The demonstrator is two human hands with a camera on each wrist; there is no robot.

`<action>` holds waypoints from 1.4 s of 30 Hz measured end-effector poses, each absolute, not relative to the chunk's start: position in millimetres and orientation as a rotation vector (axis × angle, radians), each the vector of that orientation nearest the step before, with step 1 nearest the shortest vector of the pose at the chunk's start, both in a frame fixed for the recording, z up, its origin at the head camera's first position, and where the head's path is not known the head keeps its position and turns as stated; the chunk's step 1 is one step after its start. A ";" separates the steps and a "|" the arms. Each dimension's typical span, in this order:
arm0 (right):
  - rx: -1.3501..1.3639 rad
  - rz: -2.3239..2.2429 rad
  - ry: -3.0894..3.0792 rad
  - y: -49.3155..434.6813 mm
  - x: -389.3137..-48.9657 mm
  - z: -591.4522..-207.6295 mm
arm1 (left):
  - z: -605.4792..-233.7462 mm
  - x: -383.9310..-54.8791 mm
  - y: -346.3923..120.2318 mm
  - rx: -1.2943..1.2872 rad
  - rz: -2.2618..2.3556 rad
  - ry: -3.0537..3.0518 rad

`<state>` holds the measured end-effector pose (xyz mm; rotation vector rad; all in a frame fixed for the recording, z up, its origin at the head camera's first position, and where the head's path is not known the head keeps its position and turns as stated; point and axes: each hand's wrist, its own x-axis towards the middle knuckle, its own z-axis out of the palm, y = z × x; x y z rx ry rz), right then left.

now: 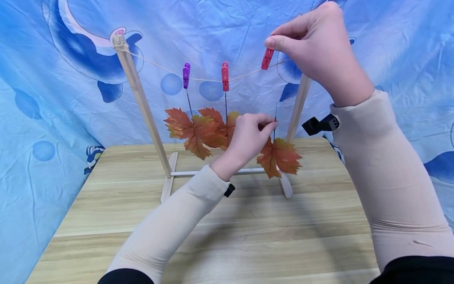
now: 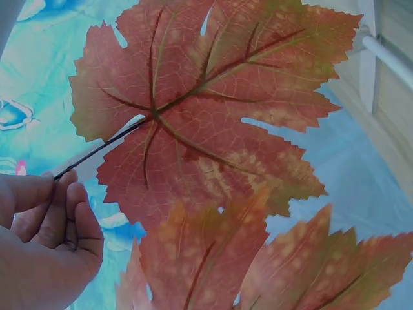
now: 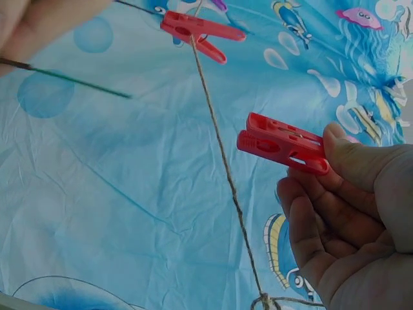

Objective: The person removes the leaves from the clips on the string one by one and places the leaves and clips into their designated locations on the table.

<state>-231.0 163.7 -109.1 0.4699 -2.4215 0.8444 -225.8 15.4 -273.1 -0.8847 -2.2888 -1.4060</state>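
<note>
My left hand (image 1: 248, 136) pinches the thin dark stem of an orange-red artificial maple leaf (image 1: 281, 157), which hangs below the fingers. In the right wrist view the stem's free end (image 3: 84, 82) points toward the string (image 3: 221, 148). Higher up, my right hand (image 1: 317, 51) pinches the handle end of a red clothespin (image 3: 281, 143) between thumb and fingers. Its nose faces the string and stands a little to the side of it in that view. A purple clothespin (image 1: 186, 75) and another red clothespin (image 1: 225, 77) clip two similar leaves to the string by their stems.
The string sags between two wooden posts; the left post (image 1: 142, 102) and right post (image 1: 298, 106) stand on feet joined by a white crossbar (image 1: 184, 173). The frame rests on a wood-grain table (image 1: 276, 240). Behind it hangs a blue curtain (image 1: 213, 27) with sea-animal prints.
</note>
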 end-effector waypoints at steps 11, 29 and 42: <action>0.536 0.926 -2.291 169.2 -212.4 -118.6 | -290.3 -205.4 19.5 -0.936 -1.411 -2.305; 0.663 0.958 -2.289 172.2 -175.9 -150.6 | -310.4 -177.8 17.9 -0.997 -1.503 -2.261; 0.616 1.070 -2.368 185.3 -175.0 -184.0 | -318.7 -160.3 -6.7 -0.930 -1.476 -2.356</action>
